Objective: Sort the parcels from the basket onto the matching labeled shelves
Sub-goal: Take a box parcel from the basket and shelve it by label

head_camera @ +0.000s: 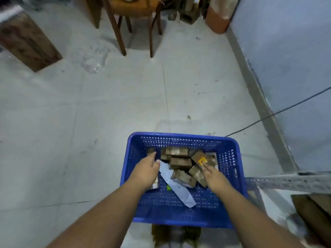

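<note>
Parcels, small brown cardboard boxes (180, 162), lie jumbled in the blue perforated plastic basket (231, 158) on the floor; my left hand (146, 170) and right hand (212, 173) reach in with loose fingers gripping nothing, so I risk a hurried grab dislodging neighbours.

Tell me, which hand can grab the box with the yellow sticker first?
The right hand. Its fingertips already reach the yellow-stickered box, while the left hand is at the basket's opposite side.

Blue perforated plastic basket (231, 169), slightly glossy. Matt brown cardboard parcels (180, 162), one pale paper envelope (176, 185) among them. Dull, scuffed concrete-like floor (107, 111). Dark wooden chair legs (118, 33). Punched grey metal shelf rail (290, 182).
</note>
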The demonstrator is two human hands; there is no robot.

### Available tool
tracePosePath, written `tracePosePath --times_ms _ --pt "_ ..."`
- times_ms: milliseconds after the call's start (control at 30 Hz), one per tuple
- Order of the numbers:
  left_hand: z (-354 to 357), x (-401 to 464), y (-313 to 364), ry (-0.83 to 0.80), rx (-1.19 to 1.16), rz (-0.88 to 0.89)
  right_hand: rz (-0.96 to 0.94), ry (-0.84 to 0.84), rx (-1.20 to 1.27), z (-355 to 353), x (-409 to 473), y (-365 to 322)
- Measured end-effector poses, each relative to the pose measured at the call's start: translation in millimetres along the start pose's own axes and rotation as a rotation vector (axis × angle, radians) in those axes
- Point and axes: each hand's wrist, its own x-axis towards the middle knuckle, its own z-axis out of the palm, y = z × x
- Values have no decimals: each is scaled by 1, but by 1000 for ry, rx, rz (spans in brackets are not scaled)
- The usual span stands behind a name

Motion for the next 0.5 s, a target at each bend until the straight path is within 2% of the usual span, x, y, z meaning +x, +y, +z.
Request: tracePosePath --times_ms 100,233,367,500 --pt "73 67 -56 -27 -33 -49 108 -108 -52 64 84 63" --pt "154 146 -122 -29 -135 -171 159 -129 -129 137 184 124" --pt "225 197 -189 -62 -243 -363 33 -91 -173 202 278 163" --pt "260 219 -233 -65 -380 -491 -88 17 -375 244 339 187"
